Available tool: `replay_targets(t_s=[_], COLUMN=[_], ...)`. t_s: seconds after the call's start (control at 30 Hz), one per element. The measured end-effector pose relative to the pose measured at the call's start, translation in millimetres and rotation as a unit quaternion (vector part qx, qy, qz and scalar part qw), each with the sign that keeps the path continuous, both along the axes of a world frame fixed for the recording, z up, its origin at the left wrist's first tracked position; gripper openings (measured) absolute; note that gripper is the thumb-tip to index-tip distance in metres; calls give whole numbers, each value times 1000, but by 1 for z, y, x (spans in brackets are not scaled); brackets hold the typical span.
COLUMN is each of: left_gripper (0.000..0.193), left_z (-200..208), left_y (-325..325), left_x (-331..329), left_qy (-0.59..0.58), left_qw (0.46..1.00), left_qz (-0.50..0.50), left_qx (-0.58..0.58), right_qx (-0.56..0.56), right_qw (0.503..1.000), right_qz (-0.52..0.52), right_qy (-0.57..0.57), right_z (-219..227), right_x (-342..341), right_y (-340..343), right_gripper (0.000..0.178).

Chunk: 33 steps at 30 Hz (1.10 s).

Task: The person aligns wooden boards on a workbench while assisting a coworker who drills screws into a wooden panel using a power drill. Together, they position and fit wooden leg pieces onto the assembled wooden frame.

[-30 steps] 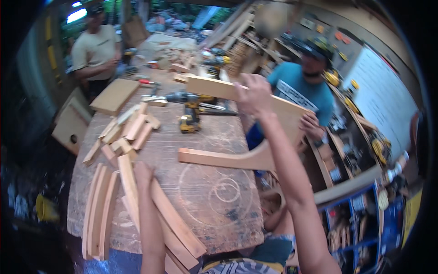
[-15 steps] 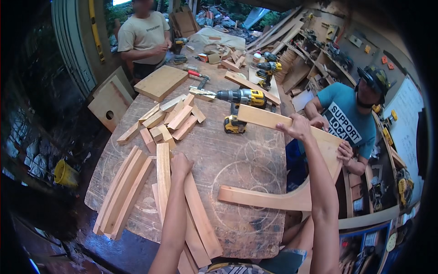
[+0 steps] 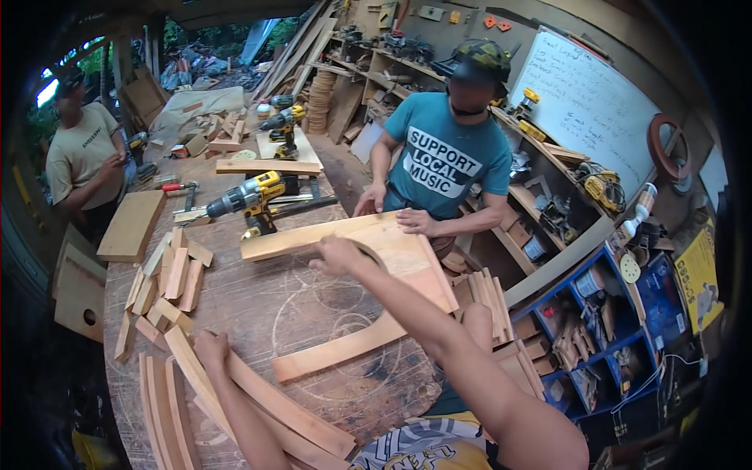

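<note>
My left hand [image 3: 211, 349] is a closed fist at the upper end of a curved wooden strip [image 3: 290, 403]; what its fingers hold is hidden. Another pale strip [image 3: 194, 374] lies just left of it. My right hand [image 3: 342, 256] is over the near edge of a U-shaped wooden piece's far arm, fingers apart and somewhat blurred. That U-shaped wooden piece [image 3: 427, 270] has its near arm [image 3: 337, 354] reaching left over the table. Across from me, a co-worker in a teal shirt [image 3: 446, 153] has one hand [image 3: 417, 222] on its far corner, the other beside its far edge.
Beyond the wooden piece a yellow-black drill [image 3: 249, 200] stands on the worn table [image 3: 251, 294]. Short wood blocks [image 3: 178, 274] are piled at left, with a thick board [image 3: 131, 227] behind. More curved strips [image 3: 166, 415] lie nearest me. Another person [image 3: 82, 157] stands far left.
My view has swung right, shifting the table leftward in it. My right hand has loosened from the far arm of the U-shaped piece. My left fist stays by the strips.
</note>
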<state>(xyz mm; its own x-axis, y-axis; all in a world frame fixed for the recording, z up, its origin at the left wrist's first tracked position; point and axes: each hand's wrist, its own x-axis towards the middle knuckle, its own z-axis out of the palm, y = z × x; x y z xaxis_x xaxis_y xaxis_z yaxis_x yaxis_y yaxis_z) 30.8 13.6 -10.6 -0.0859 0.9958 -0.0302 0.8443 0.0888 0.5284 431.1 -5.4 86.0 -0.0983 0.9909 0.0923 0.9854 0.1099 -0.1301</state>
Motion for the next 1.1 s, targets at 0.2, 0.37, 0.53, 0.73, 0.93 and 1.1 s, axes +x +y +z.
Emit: replay_targets(t_s=[0.2,0.37,0.53,0.73,0.93,1.1], left_gripper=[31,36,38,34,28,21], left_z=[-3,14,5,12,32,20], left_y=[-4,-5,4,-1,-10,-21], left_x=[-16,-4,-10,-5,13,5], left_qy=[19,24,54,45,116,87], left_qw=[1000,1000,997,996,986,992], left_qz=[4,1,-28,-1,-12,-1], left_qx=[1,-4,-43,-71,-117,-97], right_qx=[-8,45,37,112,126,155], right_qw=[991,993,993,982,986,982], right_qz=[-27,-18,37,138,78,84], right_qy=[134,104,108,61,76,71], right_z=[-76,-105,-97,-96,-89,-98], right_x=[-50,-59,-65,-77,-84,-83], right_y=[-108,-173,-198,-212,-214,-213], right_gripper=[50,53,67,80,76,78])
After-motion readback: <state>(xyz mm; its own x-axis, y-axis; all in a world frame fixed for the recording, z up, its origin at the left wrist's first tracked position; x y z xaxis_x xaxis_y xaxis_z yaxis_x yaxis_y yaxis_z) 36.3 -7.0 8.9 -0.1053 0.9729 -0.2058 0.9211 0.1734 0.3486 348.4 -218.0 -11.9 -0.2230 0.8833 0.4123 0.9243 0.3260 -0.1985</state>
